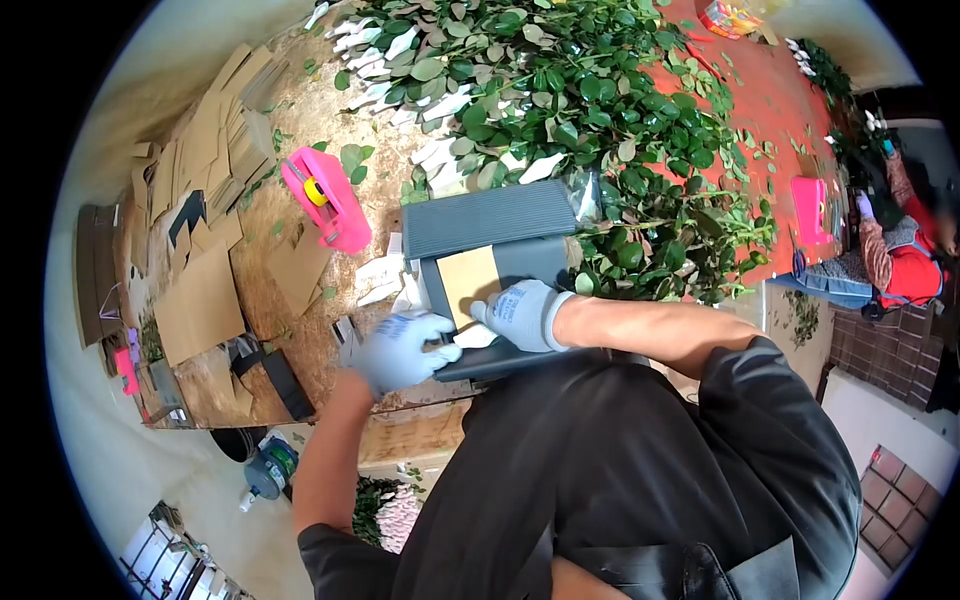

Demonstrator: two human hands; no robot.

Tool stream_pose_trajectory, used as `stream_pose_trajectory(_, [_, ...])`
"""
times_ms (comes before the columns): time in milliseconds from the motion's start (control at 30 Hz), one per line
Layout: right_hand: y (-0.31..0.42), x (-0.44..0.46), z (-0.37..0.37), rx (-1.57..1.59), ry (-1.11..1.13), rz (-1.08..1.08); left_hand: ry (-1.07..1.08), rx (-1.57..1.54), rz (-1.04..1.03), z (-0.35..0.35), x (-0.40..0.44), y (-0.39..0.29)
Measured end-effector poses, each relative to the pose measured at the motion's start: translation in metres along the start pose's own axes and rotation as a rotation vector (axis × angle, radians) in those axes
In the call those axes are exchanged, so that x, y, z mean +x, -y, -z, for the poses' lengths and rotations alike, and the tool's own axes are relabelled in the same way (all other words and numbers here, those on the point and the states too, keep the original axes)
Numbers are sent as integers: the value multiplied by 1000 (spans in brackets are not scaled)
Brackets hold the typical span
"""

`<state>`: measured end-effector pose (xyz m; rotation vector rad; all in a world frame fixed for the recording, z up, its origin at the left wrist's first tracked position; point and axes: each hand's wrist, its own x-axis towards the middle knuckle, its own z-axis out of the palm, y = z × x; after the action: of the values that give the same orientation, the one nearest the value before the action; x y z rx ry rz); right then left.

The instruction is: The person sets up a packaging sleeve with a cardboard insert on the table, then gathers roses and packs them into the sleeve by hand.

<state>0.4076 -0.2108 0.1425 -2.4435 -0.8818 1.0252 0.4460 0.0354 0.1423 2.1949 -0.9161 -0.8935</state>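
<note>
Both my hands wear pale blue-grey gloves. My right hand (pixel 522 314) is closed at the lower end of a brown cardboard piece (pixel 470 280), its thumb pressing on the card. The card lies on a dark grey stand (pixel 535 258) with a ribbed grey panel (pixel 490 220) at its far side. Just below the card, a white piece (pixel 477 336) shows between my hands; its kind is unclear. My left hand (pixel 405 350) is at the stand's near left corner, slightly blurred, its fingers curled toward the thumb. What it pinches, if anything, I cannot make out.
Leafy green stems (pixel 560 90) with white-wrapped heads cover the far table. A pink tape dispenser (pixel 330 200) stands left of the stand, with cardboard sheets (pixel 200 310) beyond. A second pink dispenser (pixel 810 210) sits right, near another person in red (pixel 912 260).
</note>
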Motion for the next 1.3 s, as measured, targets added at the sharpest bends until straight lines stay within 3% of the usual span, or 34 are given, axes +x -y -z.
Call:
stream_pose_trajectory(167, [3, 0, -2, -8, 15, -26, 216, 18, 130, -8, 17, -10])
stream_pose_trajectory(367, [1, 0, -3, 20, -20, -25, 298, 212, 12, -10, 27, -7])
stream_pose_trajectory(500, [4, 0, 2, 26, 17, -31, 271, 164, -187, -4, 30, -4])
stream_pose_trajectory(700, [1, 4, -2, 55, 37, -52, 130, 230, -201, 10, 22, 1])
stream_pose_trajectory(767, [-2, 8, -8, 53, 55, -49, 174, 206, -194, 16, 13, 9])
stream_pose_trajectory(867, [-6, 10, -21, 18, -40, -5, 107, 221, -179, 24, -9, 24])
stream_pose_trajectory(1000, [-2, 10, -8, -1, 41, -7, 36, 431, 251, 65, -59, 58])
stream_pose_trajectory(1100, [-2, 7, -12, -12, 14, 27, -2, 543, 311, 68, -79, 35])
stream_pose_trajectory(1267, [0, 5, -15, -125, -19, 99, -207, 268, -77, 13, -50, -53])
stream_pose_trajectory(1300, [0, 5, -15, -128, -28, 87, -252, 334, -156, 2, -44, -71])
